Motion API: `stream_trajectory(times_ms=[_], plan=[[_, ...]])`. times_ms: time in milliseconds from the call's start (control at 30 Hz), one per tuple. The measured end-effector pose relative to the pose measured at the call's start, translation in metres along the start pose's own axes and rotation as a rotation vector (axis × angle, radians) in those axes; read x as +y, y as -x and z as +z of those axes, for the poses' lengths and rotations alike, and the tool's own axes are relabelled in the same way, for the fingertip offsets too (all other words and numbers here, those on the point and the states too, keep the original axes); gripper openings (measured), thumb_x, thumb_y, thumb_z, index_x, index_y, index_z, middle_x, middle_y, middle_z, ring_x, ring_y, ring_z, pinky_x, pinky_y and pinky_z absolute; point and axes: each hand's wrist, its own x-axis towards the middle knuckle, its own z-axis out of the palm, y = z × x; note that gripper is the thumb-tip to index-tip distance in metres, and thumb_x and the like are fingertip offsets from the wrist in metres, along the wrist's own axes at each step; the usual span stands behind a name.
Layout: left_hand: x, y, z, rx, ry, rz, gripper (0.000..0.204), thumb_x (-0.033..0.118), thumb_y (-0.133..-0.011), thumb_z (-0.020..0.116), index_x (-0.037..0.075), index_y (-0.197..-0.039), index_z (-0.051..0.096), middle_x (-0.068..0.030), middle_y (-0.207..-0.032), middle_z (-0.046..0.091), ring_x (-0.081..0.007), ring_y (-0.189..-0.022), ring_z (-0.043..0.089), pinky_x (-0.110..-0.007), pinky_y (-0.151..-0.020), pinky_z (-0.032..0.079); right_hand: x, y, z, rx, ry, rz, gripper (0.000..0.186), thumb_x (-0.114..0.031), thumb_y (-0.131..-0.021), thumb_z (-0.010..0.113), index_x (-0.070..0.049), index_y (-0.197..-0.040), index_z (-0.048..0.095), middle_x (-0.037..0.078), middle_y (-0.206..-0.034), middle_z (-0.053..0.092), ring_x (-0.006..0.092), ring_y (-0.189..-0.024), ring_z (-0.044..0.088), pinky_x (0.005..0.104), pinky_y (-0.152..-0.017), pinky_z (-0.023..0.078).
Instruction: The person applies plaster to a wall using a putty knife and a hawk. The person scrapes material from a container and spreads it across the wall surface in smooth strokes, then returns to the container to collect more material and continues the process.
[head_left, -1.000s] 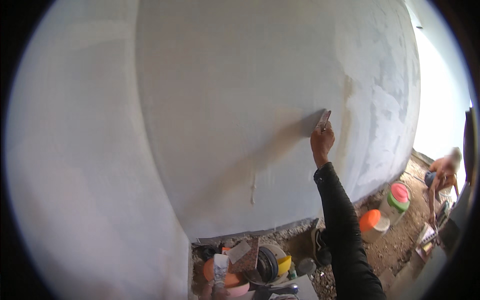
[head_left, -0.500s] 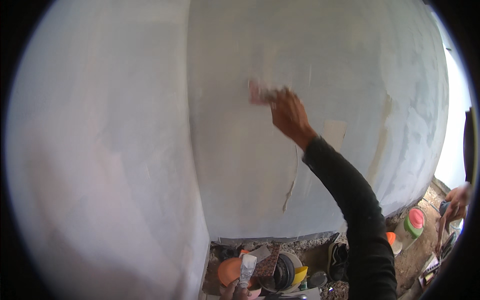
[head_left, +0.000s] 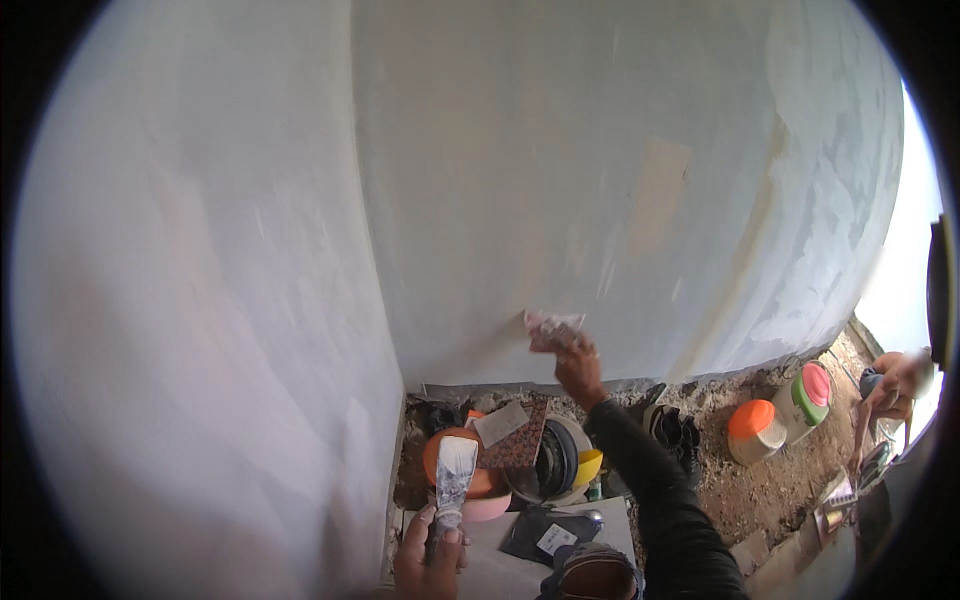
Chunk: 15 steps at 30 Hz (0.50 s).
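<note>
My right hand (head_left: 578, 370) grips a flat, pinkish putty spreader (head_left: 552, 330) smeared with filler. Its blade lies against the lower part of the grey wall (head_left: 470, 220), with my dark-sleeved arm stretched out behind it. Low in the picture, my left hand (head_left: 425, 560) is closed around the handle of a putty knife (head_left: 456, 475), held blade up and away from the wall. White filler coats that blade. A paler rectangular patch (head_left: 660, 190) and a yellowish streak (head_left: 757, 225) mark the wall to the right of the spreader.
Below the wall stand an orange bowl (head_left: 432, 455), a pink bowl (head_left: 484, 508), a patterned brown tile (head_left: 522, 447) and black shoes (head_left: 672, 428). Farther right are an orange-lidded bucket (head_left: 757, 440), a red-and-green-topped container (head_left: 808, 400) and a crouching person (head_left: 885, 400).
My right hand has swept the spreader down the wall. The thin ridge of filler on the wall no longer shows. The view has tilted downward, bringing more of my left hand into sight.
</note>
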Motion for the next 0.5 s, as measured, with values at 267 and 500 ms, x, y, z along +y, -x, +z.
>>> stream_trajectory(times_ms=[267,500], plan=[[-0.024,0.006,-0.016,0.002,-0.315,0.019,0.035,0.016,-0.108,0.049,-0.003,-0.137,0.050,0.0020,-0.074,0.048,-0.0063,-0.061,0.041,-0.024,-0.054,0.036,-0.017,0.081,0.062,-0.070,-0.141,0.124,0.049,-0.008,-0.089,0.057,-0.013,-0.138,0.061,0.015,-0.137,0.062,0.0363,-0.131,0.053,0.0507,-0.108,0.044],[-0.010,-0.011,0.008,0.019,-0.041,-0.092,0.033,0.020,-0.107,0.050,-0.001,-0.133,0.051,0.0016,-0.072,0.048,-0.0063,-0.059,0.043,-0.024,-0.052,0.036,0.074,-0.067,-0.145,0.774,-0.257,0.389,0.031,-0.008,-0.101,0.053,-0.003,-0.129,0.064,0.021,-0.118,0.070,0.0394,-0.109,0.067,0.0467,-0.093,0.052]])
